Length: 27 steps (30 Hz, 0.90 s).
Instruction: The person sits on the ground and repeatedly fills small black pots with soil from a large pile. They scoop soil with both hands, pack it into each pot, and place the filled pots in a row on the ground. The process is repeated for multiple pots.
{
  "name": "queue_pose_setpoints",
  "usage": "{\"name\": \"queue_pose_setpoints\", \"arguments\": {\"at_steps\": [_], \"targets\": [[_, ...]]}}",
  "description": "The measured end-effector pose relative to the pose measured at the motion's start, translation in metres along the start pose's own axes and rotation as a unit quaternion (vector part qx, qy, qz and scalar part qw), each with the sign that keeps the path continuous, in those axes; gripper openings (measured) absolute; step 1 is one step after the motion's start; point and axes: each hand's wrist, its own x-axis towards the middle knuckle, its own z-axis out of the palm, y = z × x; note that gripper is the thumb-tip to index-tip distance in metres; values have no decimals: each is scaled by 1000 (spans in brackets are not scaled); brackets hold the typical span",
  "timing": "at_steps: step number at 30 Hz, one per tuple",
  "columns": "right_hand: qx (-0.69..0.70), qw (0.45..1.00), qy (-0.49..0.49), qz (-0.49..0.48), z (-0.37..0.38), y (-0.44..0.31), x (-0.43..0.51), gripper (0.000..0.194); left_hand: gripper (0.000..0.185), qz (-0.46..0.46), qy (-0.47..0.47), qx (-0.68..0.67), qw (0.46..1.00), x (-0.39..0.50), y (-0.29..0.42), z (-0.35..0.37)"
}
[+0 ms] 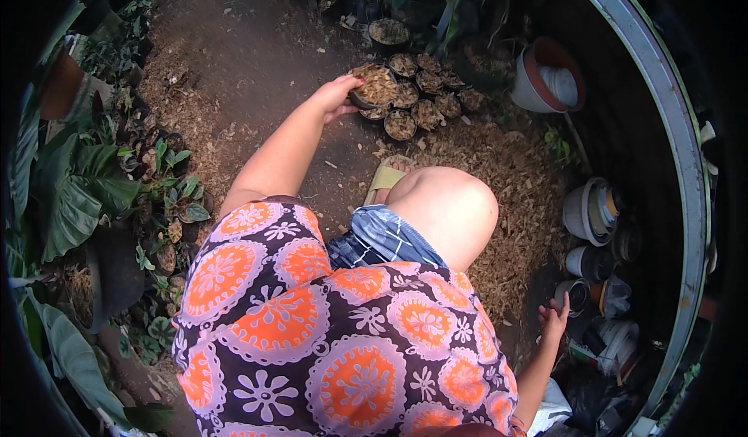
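My left hand grips the rim of a small black plant pot filled with wood chips, thumb on the near edge. The pot is at the left side of a cluster of similar chip-filled pots on the ground and partly covers one of them. Whether it rests on that pot or is lifted cannot be seen. On the other side, my right hand is empty, its fingers apart. It is beside a small pale pot in the stack of containers.
Loose wood chips cover the ground by my bent knee. A larger chip-filled pot is behind the cluster. Nested pots and stacked containers line the right, inside a curved metal frame. Leafy plants crowd the left.
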Motion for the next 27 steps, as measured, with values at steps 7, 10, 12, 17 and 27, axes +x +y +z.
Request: {"name": "queue_pose_setpoints", "arguments": {"at_steps": [7, 10, 12, 17, 27], "targets": [[-46, 997, -32, 58, 6, 34, 14, 70, 44, -111, 150, -127, 974, 10, -125, -53], [-64, 993, -58, 76, 6, 39, 14, 71, 46, -105, 181, -218, 953, 20, -145, -43], [-83, 992, -61, 70, 4, 36, 10, 70, 47, -80, 187, -249, 947, 27, -144, -38], [-92, 991, -56, 74, -27, -7, -18, 69, 46, 0, 157, -220, 963, 33, -108, -43], [-115, 993, -15, -34, -85, -133, -37, 62, 53, 43, 181, -264, 946, 10, -38, -35]]}}
